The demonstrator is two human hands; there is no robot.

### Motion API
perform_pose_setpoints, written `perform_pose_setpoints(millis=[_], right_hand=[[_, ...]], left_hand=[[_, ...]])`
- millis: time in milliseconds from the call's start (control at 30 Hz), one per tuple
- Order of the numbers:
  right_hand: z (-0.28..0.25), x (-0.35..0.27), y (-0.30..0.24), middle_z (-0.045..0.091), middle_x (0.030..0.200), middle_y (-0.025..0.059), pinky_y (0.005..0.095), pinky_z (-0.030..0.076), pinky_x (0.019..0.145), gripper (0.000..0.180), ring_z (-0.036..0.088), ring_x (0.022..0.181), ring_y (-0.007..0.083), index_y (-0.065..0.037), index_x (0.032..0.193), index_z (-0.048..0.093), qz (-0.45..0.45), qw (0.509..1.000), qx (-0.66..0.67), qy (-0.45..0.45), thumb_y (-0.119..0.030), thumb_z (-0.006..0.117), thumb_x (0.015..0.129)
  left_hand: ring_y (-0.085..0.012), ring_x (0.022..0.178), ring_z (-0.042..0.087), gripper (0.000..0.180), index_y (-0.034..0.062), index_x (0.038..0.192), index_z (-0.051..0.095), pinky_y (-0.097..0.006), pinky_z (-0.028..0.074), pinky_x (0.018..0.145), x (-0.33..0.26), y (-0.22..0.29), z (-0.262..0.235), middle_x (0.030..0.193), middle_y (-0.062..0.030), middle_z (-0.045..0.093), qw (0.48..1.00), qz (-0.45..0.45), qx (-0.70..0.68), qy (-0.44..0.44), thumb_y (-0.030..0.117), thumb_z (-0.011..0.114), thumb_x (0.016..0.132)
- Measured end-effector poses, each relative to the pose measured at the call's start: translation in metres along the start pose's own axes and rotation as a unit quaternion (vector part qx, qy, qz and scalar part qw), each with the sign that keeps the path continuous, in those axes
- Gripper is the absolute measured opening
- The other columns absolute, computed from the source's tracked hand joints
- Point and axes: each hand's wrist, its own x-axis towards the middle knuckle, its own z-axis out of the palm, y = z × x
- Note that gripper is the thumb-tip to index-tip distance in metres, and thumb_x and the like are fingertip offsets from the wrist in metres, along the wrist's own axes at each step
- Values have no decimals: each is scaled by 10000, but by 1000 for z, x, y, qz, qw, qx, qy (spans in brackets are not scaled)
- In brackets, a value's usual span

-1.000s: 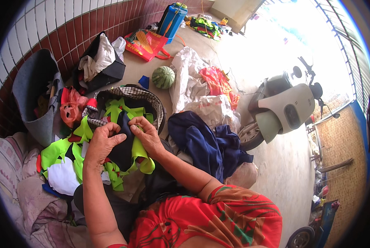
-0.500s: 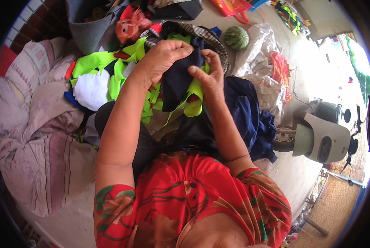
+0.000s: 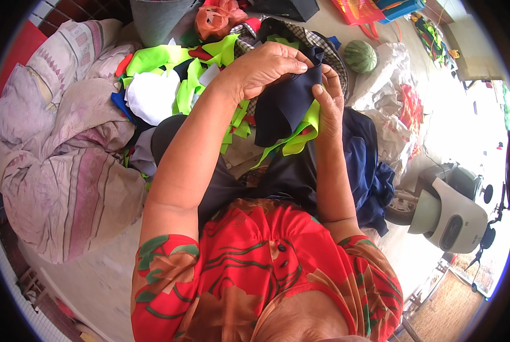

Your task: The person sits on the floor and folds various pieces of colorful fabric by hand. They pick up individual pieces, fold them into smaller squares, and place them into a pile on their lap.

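Observation:
Both my hands hold a dark navy cloth piece point(image 3: 284, 105) above my lap. My left hand point(image 3: 266, 69) pinches its upper edge between thumb and fingers. At its right side my right hand point(image 3: 330, 105) is closed on the same piece, with a neon green cloth strip point(image 3: 302, 132) hanging beside its palm. A bit of red shows within the green. Behind them sits a checked cloth-lined container point(image 3: 318, 43), partly hidden by my hands. Neon green scraps point(image 3: 155, 58) and a round white cloth piece point(image 3: 152, 97) lie to the left.
A crumpled pale blanket point(image 3: 75, 137) fills the left side. Navy fabric point(image 3: 360, 154) lies by my right leg. Farther off are a grey bucket point(image 3: 166, 20), a striped green melon point(image 3: 360, 56), white plastic sacking point(image 3: 389, 80) and a grey-white scooter point(image 3: 452, 216).
The whole view has shifted, so the surroundings sit farther right in the picture. Both hands still hold the navy piece, which now hangs more spread out and tilted.

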Motion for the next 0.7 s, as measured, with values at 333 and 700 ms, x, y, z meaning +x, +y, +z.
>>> perform_pose_setpoints(millis=[333,700], right_hand=[[-3,-2,10,510,1119,64,258,407,889,504,508,1002,141,-73,1174,456,26,999,18,-36,-119,695,733],[1,2,18,535,1102,85,290,439,874,761,541,1002,161,-62,1230,395,45,997,6,-68,-398,785,669]], left_hand=[[-20,630,551,211,-4,982,620,-139,426,553,-6,-1,-4,788,8,617,1000,-23,2,3,131,623,820],[-72,651,554,153,-5,875,612,-220,448,593,1,-13,-5,746,-13,618,978,50,194,63,40,665,739]])
